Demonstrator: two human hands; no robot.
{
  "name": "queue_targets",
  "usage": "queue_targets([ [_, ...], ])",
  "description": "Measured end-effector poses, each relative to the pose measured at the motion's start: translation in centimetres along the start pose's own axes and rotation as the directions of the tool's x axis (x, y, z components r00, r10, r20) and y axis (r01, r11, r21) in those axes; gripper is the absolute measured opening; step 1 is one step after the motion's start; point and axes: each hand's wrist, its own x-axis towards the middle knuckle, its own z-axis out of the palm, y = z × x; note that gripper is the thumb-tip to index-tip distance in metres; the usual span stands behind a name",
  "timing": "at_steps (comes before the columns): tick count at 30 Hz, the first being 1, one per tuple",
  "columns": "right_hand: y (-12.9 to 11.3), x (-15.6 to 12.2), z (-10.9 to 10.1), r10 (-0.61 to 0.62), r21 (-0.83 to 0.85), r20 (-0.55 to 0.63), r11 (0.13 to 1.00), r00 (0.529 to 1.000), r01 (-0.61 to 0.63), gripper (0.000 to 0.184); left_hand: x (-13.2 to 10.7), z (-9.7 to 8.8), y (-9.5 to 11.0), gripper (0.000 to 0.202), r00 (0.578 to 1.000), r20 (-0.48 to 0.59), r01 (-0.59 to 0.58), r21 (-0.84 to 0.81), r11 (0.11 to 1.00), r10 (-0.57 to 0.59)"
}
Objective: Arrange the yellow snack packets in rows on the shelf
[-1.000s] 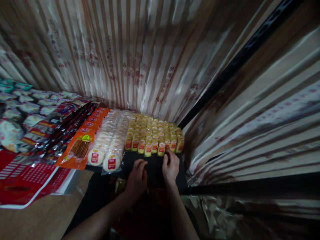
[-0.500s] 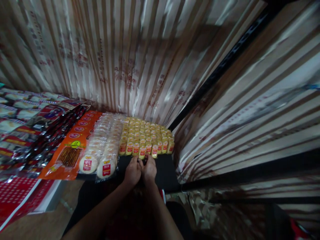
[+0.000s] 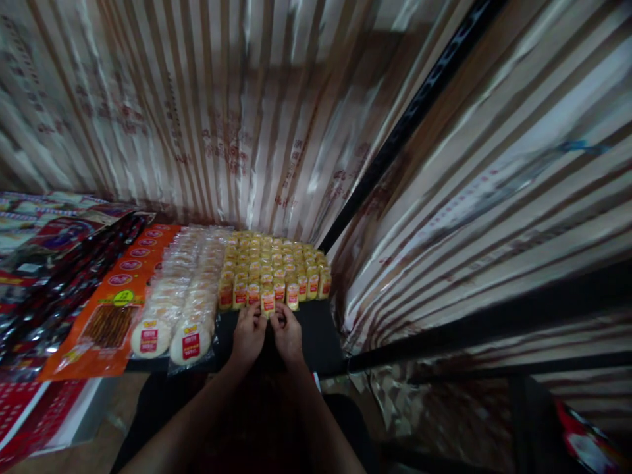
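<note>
Small yellow snack packets (image 3: 266, 266) with red-and-white labels stand upright in tight rows on a dark shelf (image 3: 306, 332). One yellow snack packet (image 3: 267, 299) in the front row juts slightly toward me. My left hand (image 3: 248, 332) is at its lower left side, fingers curled with the tips against it. From the lower right, my right hand (image 3: 288, 332) holds the same packet between bent fingers and thumb. A narrow gap separates the two hands. Left of them lie two rows of clear-wrapped round white crackers (image 3: 190, 342) with red labels.
Farther left are an orange snack bag (image 3: 106, 322) picturing brown sticks and a stack of dark, shiny packages (image 3: 59, 276). Striped printed sheeting (image 3: 197, 112) hangs behind and to the right. A black post (image 3: 395, 145) rises at the shelf's right corner. Something red and white (image 3: 585, 438) is lower right.
The view has turned a little to the right, so the goods sit further left. My hands, close together before, have parted slightly to either side of the front packet.
</note>
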Motion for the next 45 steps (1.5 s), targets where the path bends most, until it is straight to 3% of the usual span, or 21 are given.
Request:
queue_targets([
  [3, 0.0, 0.3, 0.3, 0.039, 0.073, -0.017, 0.997, 0.999, -0.037, 0.021, 0.6, 0.0, 0.3, 0.023, 0.998, -0.064, -0.015, 0.04, 0.999, 0.017],
  [8, -0.4, 0.4, 0.4, 0.052, 0.189, -0.037, 0.981, 0.998, -0.044, 0.023, 1.1, -0.2, 1.2, 0.038, 1.0, 0.002, -0.001, -0.073, 0.997, 0.001],
  [14, -0.5, 0.3, -1.9, 0.013, 0.209, 0.019, 0.978, 1.0, -0.017, 0.024, 1.9, 0.5, 2.8, 0.046, 0.992, 0.038, -0.116, -0.088, 0.989, 0.12],
  [17, -0.2, 0.2, -3.6, 0.015, 0.171, -0.024, 0.985, 1.0, -0.011, 0.026, 2.4, 1.9, 3.9, 0.043, 0.98, 0.096, -0.169, -0.08, 0.982, 0.177],
  [21, 0.5, 0.1, -5.4, -0.053, -0.143, -0.287, 0.99, 0.956, 0.012, 0.036, 2.9, 4.7, 6.1, 0.035, 0.947, 0.192, -0.254, -0.034, 0.967, 0.256],
  [23, 1.2, 0.1, -5.9, -0.124, -0.267, -0.356, 0.963, 0.926, 0.027, 0.042, 3.1, 6.2, 7.3, 0.034, 0.929, 0.234, -0.298, 0.008, 0.955, 0.288],
  [28, 3.7, 0.5, -6.4, -0.166, -0.338, -0.345, 0.94, 0.924, 0.043, 0.051, 3.7, 9.5, 9.2, 0.033, 0.886, 0.328, -0.386, 0.13, 0.913, 0.328],
  [34, 5.5, 1.4, -6.8, -0.136, -0.325, -0.289, 0.945, 0.948, 0.037, 0.054, 4.2, 12.3, 9.3, 0.035, 0.871, 0.384, -0.409, 0.215, 0.887, 0.308],
  [45, 6.9, 2.7, -6.9, -0.135, -0.301, -0.26, 0.952, 0.956, 0.053, 0.056, 4.7, 13.5, 9.9, 0.038, 0.883, 0.383, -0.4, 0.313, 0.862, 0.271],
])
